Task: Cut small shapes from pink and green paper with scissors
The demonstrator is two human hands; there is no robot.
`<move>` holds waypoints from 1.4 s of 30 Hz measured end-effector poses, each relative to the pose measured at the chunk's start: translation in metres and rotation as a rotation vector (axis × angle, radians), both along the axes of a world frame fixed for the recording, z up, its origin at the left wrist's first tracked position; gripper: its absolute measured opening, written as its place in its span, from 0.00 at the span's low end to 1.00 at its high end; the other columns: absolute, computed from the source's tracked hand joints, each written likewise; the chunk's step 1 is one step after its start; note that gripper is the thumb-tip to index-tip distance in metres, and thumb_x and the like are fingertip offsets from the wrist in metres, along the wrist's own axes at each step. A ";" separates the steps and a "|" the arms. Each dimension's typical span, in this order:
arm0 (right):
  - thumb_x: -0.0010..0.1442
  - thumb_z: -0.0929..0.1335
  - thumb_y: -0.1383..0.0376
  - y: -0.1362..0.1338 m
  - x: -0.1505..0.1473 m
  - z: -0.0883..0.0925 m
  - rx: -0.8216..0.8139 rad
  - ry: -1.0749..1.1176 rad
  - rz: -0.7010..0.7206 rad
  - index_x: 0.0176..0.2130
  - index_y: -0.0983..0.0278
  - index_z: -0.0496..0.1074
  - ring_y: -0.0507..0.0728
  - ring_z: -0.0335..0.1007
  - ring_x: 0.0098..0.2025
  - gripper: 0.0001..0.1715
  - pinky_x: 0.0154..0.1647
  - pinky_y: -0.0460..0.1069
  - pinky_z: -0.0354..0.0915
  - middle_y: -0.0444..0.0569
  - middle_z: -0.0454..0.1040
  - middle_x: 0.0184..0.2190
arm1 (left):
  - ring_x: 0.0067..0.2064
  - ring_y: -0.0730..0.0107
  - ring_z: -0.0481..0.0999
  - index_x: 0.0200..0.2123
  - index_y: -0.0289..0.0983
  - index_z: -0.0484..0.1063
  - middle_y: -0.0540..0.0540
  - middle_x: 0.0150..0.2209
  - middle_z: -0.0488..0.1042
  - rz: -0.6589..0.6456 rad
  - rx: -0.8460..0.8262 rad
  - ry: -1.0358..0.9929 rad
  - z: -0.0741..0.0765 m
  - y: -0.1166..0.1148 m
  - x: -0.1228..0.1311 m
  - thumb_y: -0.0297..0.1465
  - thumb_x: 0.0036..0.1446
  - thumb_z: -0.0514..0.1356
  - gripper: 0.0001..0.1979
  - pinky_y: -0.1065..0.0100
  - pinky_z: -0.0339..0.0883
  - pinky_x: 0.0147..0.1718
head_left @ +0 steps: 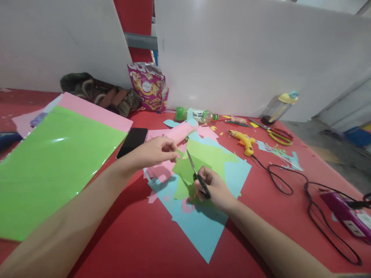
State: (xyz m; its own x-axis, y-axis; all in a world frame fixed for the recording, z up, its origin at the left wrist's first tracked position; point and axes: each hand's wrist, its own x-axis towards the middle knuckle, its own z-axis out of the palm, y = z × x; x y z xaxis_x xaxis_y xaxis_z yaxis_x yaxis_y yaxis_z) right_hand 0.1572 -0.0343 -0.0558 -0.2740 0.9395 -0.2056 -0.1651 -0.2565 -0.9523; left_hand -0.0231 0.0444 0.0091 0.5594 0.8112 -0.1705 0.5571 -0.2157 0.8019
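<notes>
Black-handled scissors (pixel 201 185) are held in my right hand (pixel 213 188), their blades pointing up and to the left. My left hand (pixel 160 150) is to the left of the blade tips, thumb and fingertips pinched together; a small scrap shows at them, too small to make out clearly. Below both hands lie green paper sheets (pixel 228 157) on top of a light blue sheet (pixel 203 241). Pink paper pieces (pixel 162 170) lie under and beside my left hand. A small round pink piece (pixel 188 205) rests on the blue sheet beneath my right hand.
A glossy green pack (pixel 60 158) and a phone (pixel 132 142) lie left on the red table (pixel 124 239). A snack bag (pixel 149 88) and plastic bottle (pixel 197 115) stand or lie behind. Right are a yellow glue gun (pixel 243 141), larger scissors (pixel 279 137) and a purple power strip (pixel 348 216).
</notes>
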 end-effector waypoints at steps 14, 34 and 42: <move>0.41 0.71 0.69 0.004 0.001 0.003 0.189 0.048 -0.270 0.28 0.60 0.51 0.48 0.62 0.24 0.23 0.27 0.45 0.58 0.35 0.63 0.20 | 0.24 0.73 0.67 0.23 0.36 0.61 0.50 0.24 0.71 -0.168 -0.052 0.088 -0.014 -0.021 0.024 0.34 0.48 0.52 0.07 0.74 0.55 0.21; 0.40 0.71 0.70 0.002 0.001 0.005 0.198 -0.048 -0.282 0.28 0.59 0.51 0.49 0.62 0.26 0.23 0.26 0.45 0.57 0.37 0.62 0.23 | 0.25 0.73 0.67 0.23 0.36 0.63 0.50 0.23 0.71 -0.174 -0.034 0.043 -0.018 -0.025 0.029 0.32 0.47 0.50 0.07 0.74 0.56 0.22; 0.40 0.70 0.70 0.001 0.002 0.004 0.210 -0.117 -0.211 0.28 0.60 0.51 0.49 0.60 0.24 0.24 0.25 0.45 0.56 0.37 0.62 0.22 | 0.30 0.72 0.68 0.28 0.36 0.67 0.50 0.28 0.70 -0.315 0.040 0.073 -0.016 -0.021 0.025 0.34 0.50 0.51 0.09 0.74 0.58 0.27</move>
